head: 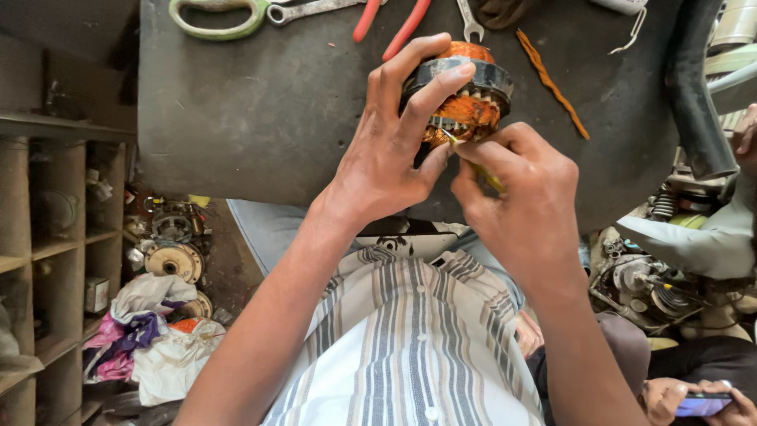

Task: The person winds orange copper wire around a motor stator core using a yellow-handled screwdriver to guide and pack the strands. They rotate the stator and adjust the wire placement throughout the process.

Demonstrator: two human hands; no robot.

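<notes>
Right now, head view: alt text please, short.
The left hand grips a round motor stator with copper windings over a dark workbench, while the right hand pushes a thin yellow strip into it.

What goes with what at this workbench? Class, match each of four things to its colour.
Things:
1. scissors
2. pliers
3. motor coil, gripped by the left hand while the right hand works on it
4. workbench

Colours:
A. red handles
B. dark grey
C. pale green handles
D. copper orange with a black ring

Pairs: 1-C, 2-A, 3-D, 4-B
</notes>
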